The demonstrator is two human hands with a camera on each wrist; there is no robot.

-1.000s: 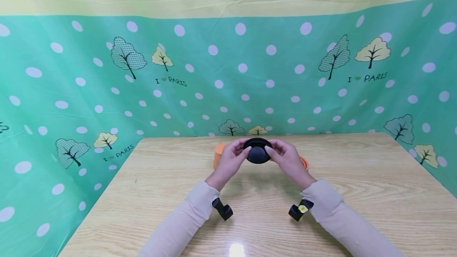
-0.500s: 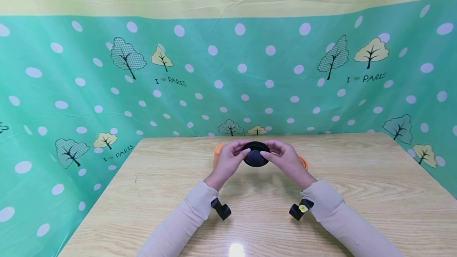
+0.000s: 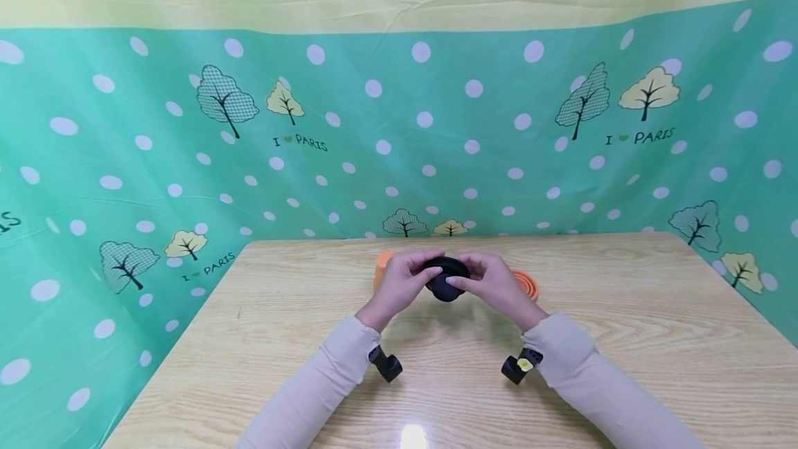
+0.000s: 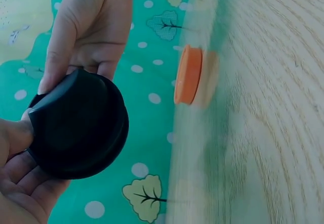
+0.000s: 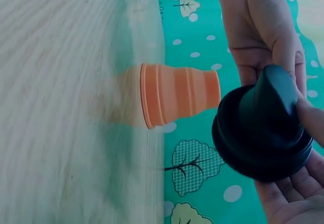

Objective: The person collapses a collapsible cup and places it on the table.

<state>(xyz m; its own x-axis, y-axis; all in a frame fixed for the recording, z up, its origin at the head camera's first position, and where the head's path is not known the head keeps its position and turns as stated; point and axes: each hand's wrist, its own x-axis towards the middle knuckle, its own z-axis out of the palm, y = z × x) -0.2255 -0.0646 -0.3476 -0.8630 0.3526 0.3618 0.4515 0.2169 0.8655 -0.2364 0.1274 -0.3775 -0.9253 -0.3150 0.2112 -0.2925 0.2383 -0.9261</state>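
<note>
A black collapsible cup (image 3: pixel 445 289) is held up over the table between both hands. My left hand (image 3: pixel 400 284) grips its left side, thumb on the near face and fingers behind. On the right side my right hand (image 3: pixel 495 284) holds it the same way. The right wrist view shows the cup (image 5: pixel 268 133) with a wide stepped rim and a narrower end squeezed into a ridge. From the left wrist, the cup (image 4: pixel 81 128) appears as a smooth rounded shell with a pinched edge at the thumb. Its far side is hidden.
An orange stepped collapsible cup (image 5: pixel 179 95) stands wide end down on the table (image 3: pixel 262 338), behind my left hand. A flattened orange ringed one (image 4: pixel 188 75) lies behind my right hand. A green dotted curtain (image 3: pixel 349 192) hangs behind the table.
Both hands have brought the black cup slightly lower and nearer. The right hand has shifted inward, showing more of the flat orange cup. Both thumbs still press the black cup.
</note>
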